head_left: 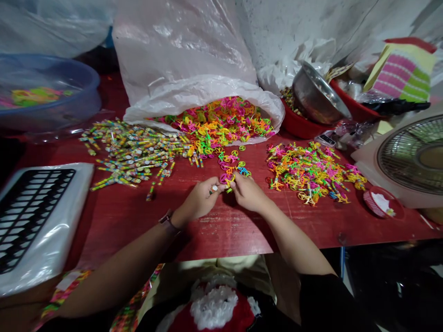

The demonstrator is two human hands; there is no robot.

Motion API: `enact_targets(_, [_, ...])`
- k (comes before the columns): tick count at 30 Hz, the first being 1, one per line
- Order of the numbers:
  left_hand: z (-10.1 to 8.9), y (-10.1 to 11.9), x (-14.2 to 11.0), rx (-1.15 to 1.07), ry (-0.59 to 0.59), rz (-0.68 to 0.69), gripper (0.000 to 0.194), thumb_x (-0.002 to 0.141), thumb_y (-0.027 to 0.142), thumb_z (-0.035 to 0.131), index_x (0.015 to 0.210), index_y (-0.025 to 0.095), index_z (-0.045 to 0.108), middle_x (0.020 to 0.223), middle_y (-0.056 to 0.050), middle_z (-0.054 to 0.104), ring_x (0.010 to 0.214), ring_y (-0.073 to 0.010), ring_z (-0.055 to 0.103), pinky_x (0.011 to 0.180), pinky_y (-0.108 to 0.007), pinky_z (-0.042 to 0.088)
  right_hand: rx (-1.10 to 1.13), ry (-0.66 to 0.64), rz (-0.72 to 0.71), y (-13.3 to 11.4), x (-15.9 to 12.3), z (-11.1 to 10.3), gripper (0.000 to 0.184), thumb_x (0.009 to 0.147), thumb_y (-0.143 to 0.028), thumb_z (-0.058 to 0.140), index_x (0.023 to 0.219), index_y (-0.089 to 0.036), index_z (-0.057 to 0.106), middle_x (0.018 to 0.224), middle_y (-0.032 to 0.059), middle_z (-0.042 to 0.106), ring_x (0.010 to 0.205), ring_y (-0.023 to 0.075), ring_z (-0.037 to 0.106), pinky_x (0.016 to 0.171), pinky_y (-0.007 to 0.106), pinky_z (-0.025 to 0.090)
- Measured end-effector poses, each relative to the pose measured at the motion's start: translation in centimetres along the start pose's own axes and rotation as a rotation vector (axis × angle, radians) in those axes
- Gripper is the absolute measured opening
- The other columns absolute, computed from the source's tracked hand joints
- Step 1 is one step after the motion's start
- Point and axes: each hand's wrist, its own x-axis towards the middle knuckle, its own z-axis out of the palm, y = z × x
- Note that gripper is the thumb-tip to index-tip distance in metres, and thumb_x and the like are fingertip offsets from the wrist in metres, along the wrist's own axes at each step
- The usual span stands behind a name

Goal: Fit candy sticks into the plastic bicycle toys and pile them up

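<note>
My left hand (200, 199) and my right hand (247, 192) meet at the middle of a red table (224, 226), fingers pinched together. The left hand pinches a small wrapped candy stick (214, 188). The right hand pinches a tiny yellow plastic bicycle (230, 180). Just beyond my fingers lie a few loose plastic bicycles (235, 163). A heap of wrapped candy sticks (133, 154) spreads to the left. A pile of joined bicycles and sticks (311, 170) lies to the right.
An open white plastic bag (207, 99) spills colourful bicycles at the back. A blue basin (48, 92) stands far left, a white tray with a black grid (31, 216) near left. A red bowl with a metal bowl (316, 99) and a fan (411, 159) are right.
</note>
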Motion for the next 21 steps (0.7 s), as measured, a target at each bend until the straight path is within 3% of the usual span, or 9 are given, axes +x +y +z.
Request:
enact_targets(3, [-0.3,0.0,0.1,0.018,0.023,-0.023,0.026,0.099,0.041,0.056,0.088,0.018,0.062,0.075,0.001,0.065,0.067,-0.0136,0.053,0.066,-0.025,0.039,0.133,0.017,0.019,0.3,0.2,0.6,0.021,0.107,-0.036,0.035,0.099,-0.021,0.049,0.090,0.0083,0.061,0.082,0.0227,0.056,0.080,0.035,0.044])
enact_targets(8, [-1.3,1.0,0.4,-0.126,-0.105,0.003,0.033,0.100,0.044,0.052,0.080,0.018,0.058,0.070,0.002,0.054,0.065,-0.0126,0.046,0.062,-0.025,0.037,0.524,-0.009,-0.142,1.2,0.2,0.8,0.042,0.106,-0.059,0.036,0.103,-0.021,0.052,0.096,0.0050,0.059,0.089,0.0193,0.055,0.086,0.034,0.047])
enact_targets(12, [-1.8,2.0,0.4,-0.172,-0.131,0.007,0.038,0.099,0.049,0.054,0.079,0.017,0.058,0.068,0.003,0.050,0.062,-0.0117,0.042,0.061,-0.025,0.037,0.725,-0.034,-0.157,1.1,0.2,0.8,0.047,0.102,-0.067,0.042,0.104,-0.021,0.054,0.096,0.0036,0.056,0.090,0.0183,0.053,0.086,0.033,0.048])
enact_targets(16, [-1.7,2.0,0.4,-0.214,-0.133,0.011,0.041,0.098,0.053,0.056,0.079,0.017,0.057,0.068,0.003,0.049,0.062,-0.0112,0.042,0.060,-0.025,0.037,0.761,-0.004,-0.141,0.7,0.1,0.8,0.046,0.102,-0.066,0.044,0.105,-0.021,0.054,0.094,0.0027,0.056,0.086,0.0176,0.052,0.082,0.032,0.047])
enact_targets(21, [-1.4,1.9,0.4,-0.290,-0.142,0.006,0.043,0.098,0.056,0.055,0.083,0.016,0.058,0.070,0.003,0.050,0.064,-0.0115,0.044,0.062,-0.025,0.039,0.612,-0.014,-0.184,0.3,0.0,0.4,0.044,0.105,-0.063,0.038,0.104,-0.021,0.052,0.096,0.0042,0.058,0.089,0.0187,0.054,0.085,0.034,0.048])
